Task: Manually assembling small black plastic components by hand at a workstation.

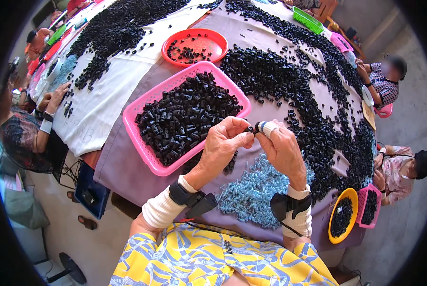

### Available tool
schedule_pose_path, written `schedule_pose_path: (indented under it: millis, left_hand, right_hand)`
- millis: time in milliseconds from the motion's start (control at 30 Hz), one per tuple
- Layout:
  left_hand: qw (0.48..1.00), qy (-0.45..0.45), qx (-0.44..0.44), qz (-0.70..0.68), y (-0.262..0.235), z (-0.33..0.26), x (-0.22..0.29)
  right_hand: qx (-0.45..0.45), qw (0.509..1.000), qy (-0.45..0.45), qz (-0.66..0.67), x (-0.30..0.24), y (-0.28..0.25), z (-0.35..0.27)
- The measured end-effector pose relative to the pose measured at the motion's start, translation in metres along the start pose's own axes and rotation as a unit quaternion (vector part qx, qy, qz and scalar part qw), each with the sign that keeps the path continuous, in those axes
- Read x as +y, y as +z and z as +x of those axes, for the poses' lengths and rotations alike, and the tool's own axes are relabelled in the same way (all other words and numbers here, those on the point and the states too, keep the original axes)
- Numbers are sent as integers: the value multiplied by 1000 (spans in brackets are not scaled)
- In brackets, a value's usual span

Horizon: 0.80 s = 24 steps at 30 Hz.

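Head view – hands: we see our left hand [224, 141] and right hand [281, 148] meeting above the table's near edge, fingertips turned toward each other.
Left grip: thumb and forefinger are pinched narrowly on a small black plastic piece [249, 129], held just at the fingertips.
Right grip: the taped fingertip [267, 127] of the right hand presses against the same black piece from the other side – both hands hold it between them.
Wrists: each forearm wears a white cuff with a black strapped device [194, 199] at the wrist.
Below the hands: a heap of pale blue springs [251, 190] lies on the purple tablecloth [123, 167], directly under and just in front of the hands.
Pink basket: a rectangular pink basket [149, 157] full of black pieces sits just left of the left hand, tilted diagonally on the cloth.
Red bowl: a round red bowl [213, 38] with a few black pieces stands beyond the pink basket.
Loose pieces: a long bank of black plastic pieces [289, 81] spreads across the table to the right and far side; another pile lies on a white cloth [108, 95] at the far left.
Right edge: a yellow bowl [335, 209] and a small pink basket [376, 209], both holding black pieces, rest near the table's right corner.
Other people: seated workers show at the left and right rims, well apart from our hands.
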State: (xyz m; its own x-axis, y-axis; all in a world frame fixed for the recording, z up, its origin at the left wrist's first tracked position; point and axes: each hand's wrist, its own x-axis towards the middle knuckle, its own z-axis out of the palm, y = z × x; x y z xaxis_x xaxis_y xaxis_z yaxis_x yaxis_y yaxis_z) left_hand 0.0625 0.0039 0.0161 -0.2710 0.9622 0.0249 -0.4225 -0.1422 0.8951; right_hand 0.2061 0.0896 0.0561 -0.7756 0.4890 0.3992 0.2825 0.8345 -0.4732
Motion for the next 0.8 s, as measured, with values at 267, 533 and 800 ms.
schedule_pose_path:
  millis: [267, 533, 800]
  left_hand:
    - [1000, -1, -3, 3, 2, 1, -3]
    - [999, 11, 16, 40, 1, 2, -10]
    - [995, 23, 35, 90, 6, 1, -10]
  right_hand:
    - [86, 994, 42, 45, 3, 1, -5]
    - [131, 991, -15, -1, -1, 5, -3]
    - [138, 986, -76, -59, 2, 9, -2]
